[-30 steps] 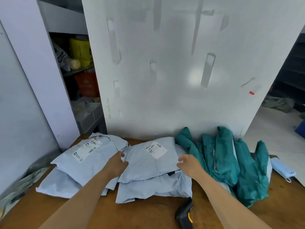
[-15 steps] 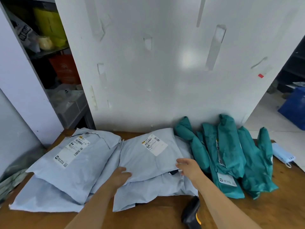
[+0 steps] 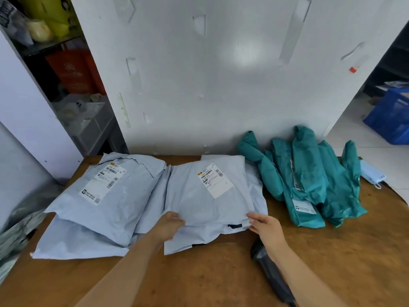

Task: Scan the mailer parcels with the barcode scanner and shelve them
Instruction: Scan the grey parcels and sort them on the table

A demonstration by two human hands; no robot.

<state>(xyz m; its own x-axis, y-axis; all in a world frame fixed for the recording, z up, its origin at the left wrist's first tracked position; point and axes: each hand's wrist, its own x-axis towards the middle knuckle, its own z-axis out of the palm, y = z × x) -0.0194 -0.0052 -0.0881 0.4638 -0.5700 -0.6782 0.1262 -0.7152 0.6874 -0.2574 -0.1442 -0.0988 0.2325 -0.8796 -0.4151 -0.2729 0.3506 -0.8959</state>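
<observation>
Several pale blue mailer parcels lie on a wooden table (image 3: 221, 273). The middle parcel (image 3: 205, 196), with a white barcode label facing up, sits on top of another pale parcel (image 3: 199, 240). My left hand (image 3: 169, 226) grips its near left corner, and my right hand (image 3: 264, 226) holds its near right corner. Another labelled pale parcel (image 3: 106, 196) tops the pile at the left. A heap of teal mailer parcels (image 3: 309, 185) lies at the right. The black barcode scanner (image 3: 269, 271) rests on the table, partly hidden under my right forearm.
A white panel (image 3: 221, 74) stands right behind the table. An open shelf unit (image 3: 73, 96) with bags and boxes is at the back left. A light blue face mask (image 3: 373, 176) lies at the table's right edge. A blue crate (image 3: 391, 118) sits on the floor beyond.
Both hands slid down to the near corners of the middle parcel. The head moved closer, so the table looks larger.
</observation>
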